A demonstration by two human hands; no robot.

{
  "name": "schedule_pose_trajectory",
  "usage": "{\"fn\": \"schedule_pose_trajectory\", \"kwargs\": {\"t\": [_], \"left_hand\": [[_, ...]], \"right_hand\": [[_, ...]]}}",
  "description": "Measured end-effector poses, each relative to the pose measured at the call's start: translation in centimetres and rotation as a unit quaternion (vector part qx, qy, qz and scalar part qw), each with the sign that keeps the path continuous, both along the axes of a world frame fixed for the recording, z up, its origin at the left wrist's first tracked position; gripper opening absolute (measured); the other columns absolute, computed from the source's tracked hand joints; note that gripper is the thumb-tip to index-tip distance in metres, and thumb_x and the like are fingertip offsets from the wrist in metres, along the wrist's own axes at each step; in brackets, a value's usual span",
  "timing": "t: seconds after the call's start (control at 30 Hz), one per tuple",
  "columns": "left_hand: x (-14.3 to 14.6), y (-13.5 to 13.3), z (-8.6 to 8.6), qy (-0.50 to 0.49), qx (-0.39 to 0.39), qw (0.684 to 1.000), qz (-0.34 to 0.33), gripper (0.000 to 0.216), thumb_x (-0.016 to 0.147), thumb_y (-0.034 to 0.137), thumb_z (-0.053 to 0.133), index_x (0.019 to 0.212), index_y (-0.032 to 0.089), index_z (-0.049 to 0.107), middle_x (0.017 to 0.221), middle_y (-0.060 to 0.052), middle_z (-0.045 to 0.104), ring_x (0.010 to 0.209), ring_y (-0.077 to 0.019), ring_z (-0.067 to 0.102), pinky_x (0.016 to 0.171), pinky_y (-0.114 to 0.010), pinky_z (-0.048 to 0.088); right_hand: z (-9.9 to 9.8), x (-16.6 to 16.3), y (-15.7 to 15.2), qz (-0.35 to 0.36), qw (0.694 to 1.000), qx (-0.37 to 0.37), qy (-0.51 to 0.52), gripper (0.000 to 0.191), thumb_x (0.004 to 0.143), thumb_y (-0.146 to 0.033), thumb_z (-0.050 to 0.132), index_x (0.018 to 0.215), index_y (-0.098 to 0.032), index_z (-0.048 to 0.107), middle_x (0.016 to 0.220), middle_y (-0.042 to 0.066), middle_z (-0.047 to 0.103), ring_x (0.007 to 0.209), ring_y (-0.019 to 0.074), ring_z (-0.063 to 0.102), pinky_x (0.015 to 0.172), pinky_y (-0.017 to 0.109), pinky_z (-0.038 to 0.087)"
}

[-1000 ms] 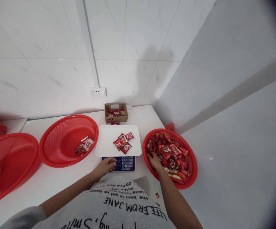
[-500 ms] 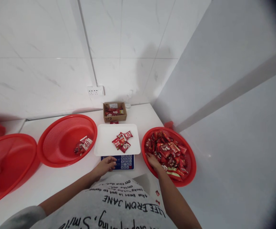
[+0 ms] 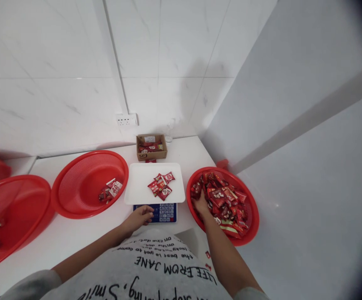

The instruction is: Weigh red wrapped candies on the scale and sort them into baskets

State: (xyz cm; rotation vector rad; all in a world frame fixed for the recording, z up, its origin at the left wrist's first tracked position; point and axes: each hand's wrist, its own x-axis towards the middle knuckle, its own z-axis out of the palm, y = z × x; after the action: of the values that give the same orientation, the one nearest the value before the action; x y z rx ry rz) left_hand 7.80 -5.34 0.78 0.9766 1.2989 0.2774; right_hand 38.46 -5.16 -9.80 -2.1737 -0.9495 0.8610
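My left hand [image 3: 141,216] rests at the left part of the scale's blue keypad [image 3: 165,213], its fingers loosely bent and nothing visible in them. Behind the keypad, the scale's white tray [image 3: 138,183] carries several small red snack packets [image 3: 162,186] with white print, overlapping in a pile on its right half. My right hand [image 3: 201,205] reaches into the left side of a red basket [image 3: 254,221] full of red packets [image 3: 220,198]. Its fingertips are partly hidden among the packets, so their grip cannot be made out.
Behind the tray stands a small cardboard box [image 3: 151,155] of red packets. To the left, a red basket [image 3: 74,183] holds a few packets, and another red basket [image 3: 27,221] stands further left. A socket [image 3: 127,119] is on the tiled wall; a grey wall rises at right.
My right hand has pushed a little further in among the packets in the right basket. My left hand and the packets on the tray stay as they were.
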Motion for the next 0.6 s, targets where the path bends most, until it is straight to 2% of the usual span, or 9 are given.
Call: {"fn": "schedule_pose_trajectory", "kwargs": {"t": [0.13,0.23,0.3,0.47,0.6], "left_hand": [[-0.4,-0.1,-0.2,0.001,0.000,1.000,0.000,0.035,0.065,0.038,0.065,0.092,0.018,0.056,0.088,-0.002,0.060,0.080,-0.0163,0.058,0.071,-0.028,0.044],[-0.5,-0.1,-0.2,0.003,-0.002,1.000,0.000,0.038,0.063,0.041,0.065,0.091,0.018,0.056,0.087,-0.001,0.060,0.079,-0.0165,0.058,0.070,-0.029,0.043],[-0.5,-0.1,-0.1,0.001,0.000,1.000,-0.002,0.039,0.062,0.042,0.066,0.091,0.018,0.056,0.086,-0.001,0.060,0.079,-0.0167,0.057,0.070,-0.029,0.043],[-0.5,-0.1,-0.5,-0.001,0.000,1.000,-0.006,0.038,0.064,0.039,0.064,0.093,0.017,0.056,0.085,-0.001,0.059,0.078,-0.0162,0.057,0.070,-0.029,0.044],[-0.4,-0.1,-0.8,-0.004,0.001,1.000,-0.014,0.037,0.064,0.040,0.065,0.093,0.017,0.056,0.086,-0.001,0.060,0.079,-0.0159,0.058,0.070,-0.028,0.044]], "right_hand": [[0.2,-0.3,0.1,0.031,0.998,-0.038,-0.037,0.073,0.078,-0.020,0.052,0.144,-0.015,0.024,0.125,0.011,0.061,0.108,0.0210,0.061,0.090,0.031,0.046],[1.0,-0.4,0.0,0.041,0.992,-0.085,-0.084,0.072,0.079,-0.020,0.053,0.145,-0.011,0.024,0.116,0.017,0.063,0.103,0.0269,0.062,0.089,0.037,0.046],[1.8,-0.5,-0.2,0.046,0.985,-0.109,-0.122,0.066,0.081,-0.019,0.051,0.142,-0.010,0.031,0.113,0.021,0.061,0.101,0.0313,0.062,0.088,0.042,0.045],[3.6,-1.1,-1.2,0.065,0.972,-0.111,-0.196,0.049,0.087,-0.020,0.040,0.135,-0.014,0.046,0.128,0.024,0.046,0.099,0.0315,0.063,0.086,0.043,0.044],[3.2,-1.0,-1.5,0.090,0.969,-0.096,-0.210,0.049,0.083,-0.014,0.042,0.131,-0.012,0.051,0.138,0.022,0.039,0.104,0.0299,0.061,0.090,0.039,0.044]]}}
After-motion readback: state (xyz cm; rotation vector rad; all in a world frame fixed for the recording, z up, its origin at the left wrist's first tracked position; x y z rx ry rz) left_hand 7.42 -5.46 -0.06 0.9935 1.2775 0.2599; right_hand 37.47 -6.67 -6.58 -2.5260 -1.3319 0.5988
